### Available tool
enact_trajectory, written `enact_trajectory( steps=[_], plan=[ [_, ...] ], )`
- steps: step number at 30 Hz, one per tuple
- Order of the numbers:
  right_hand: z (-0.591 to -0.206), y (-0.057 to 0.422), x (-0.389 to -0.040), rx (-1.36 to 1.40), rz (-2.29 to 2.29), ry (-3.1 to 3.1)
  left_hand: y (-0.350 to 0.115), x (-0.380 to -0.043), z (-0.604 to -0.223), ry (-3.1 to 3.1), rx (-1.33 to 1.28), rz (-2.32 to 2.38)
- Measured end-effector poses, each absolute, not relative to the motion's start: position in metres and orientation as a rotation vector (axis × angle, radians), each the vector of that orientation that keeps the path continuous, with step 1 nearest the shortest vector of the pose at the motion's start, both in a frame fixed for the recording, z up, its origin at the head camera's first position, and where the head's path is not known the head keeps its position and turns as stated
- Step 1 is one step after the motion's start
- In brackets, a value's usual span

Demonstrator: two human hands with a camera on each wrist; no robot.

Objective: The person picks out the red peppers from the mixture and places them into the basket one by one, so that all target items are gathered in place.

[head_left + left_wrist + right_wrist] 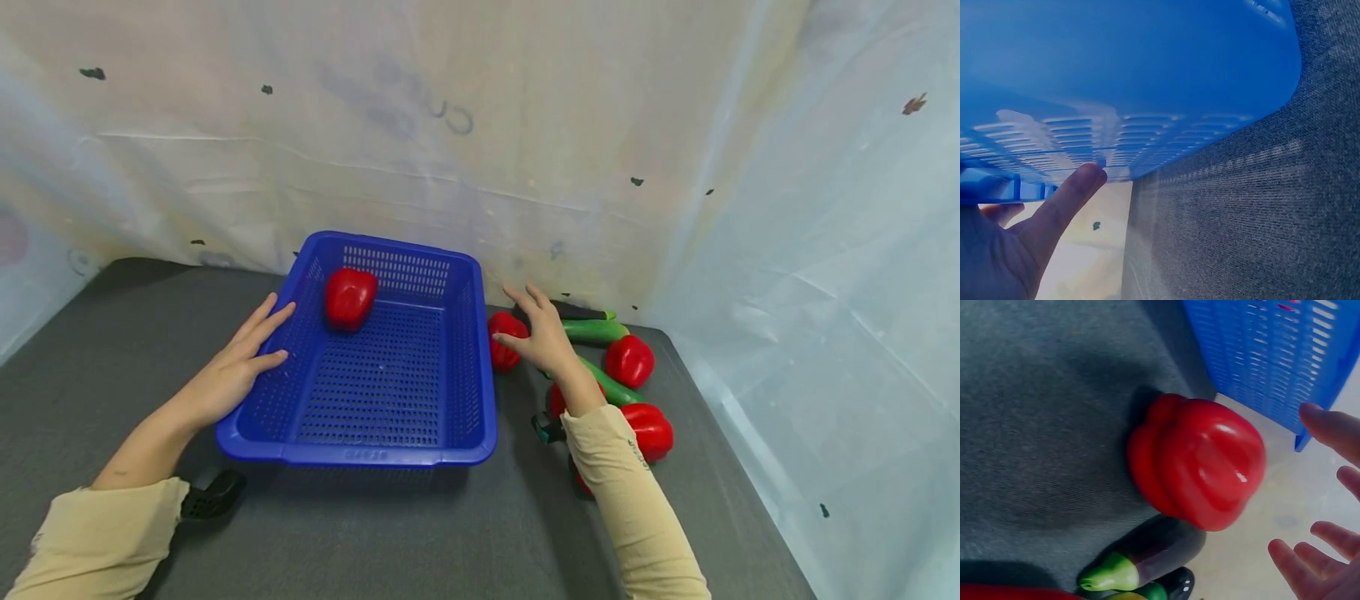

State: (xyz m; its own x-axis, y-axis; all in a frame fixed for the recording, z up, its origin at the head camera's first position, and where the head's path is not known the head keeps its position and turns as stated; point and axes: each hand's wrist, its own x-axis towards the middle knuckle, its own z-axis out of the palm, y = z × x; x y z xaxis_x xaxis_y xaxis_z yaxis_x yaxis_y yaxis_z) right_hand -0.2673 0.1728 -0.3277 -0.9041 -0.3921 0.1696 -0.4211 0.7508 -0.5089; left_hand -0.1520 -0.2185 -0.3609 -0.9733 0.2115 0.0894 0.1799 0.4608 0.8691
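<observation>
A blue perforated basket (463, 333) stands on the dark table with one red bell pepper (350, 298) inside, near its far left corner. My left hand (232, 371) lies against the basket's left side, its straight, spread fingers reaching over the rim. The left wrist view shows a digit (1063, 206) right at the slotted wall. Just off the basket's right side sits another red bell pepper (1204, 462). My right hand (547, 337) hovers beside and above that pepper, fingers spread and nothing held. In the right wrist view its fingertips stand apart from the pepper.
Right of the basket lie an eggplant (577, 312), long green vegetables (596, 332) and several more red bell peppers (630, 361), some partly hidden by the right forearm. Pale plastic sheeting (450, 150) rises behind the table and along its right side.
</observation>
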Motion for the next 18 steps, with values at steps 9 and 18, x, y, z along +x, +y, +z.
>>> enact_trajectory(
  steps=[9, 18],
  plan=[
    [-0.342, 0.175, -0.269, 0.685, 0.857, -2.905, -0.218, -0.152, -0.36, 2.657, 0.348, 1.572],
    [-0.355, 0.175, -0.269, 0.615, 0.814, -2.978, -0.217, -0.151, -0.36, 2.652, 0.34, 1.578]
  ],
)
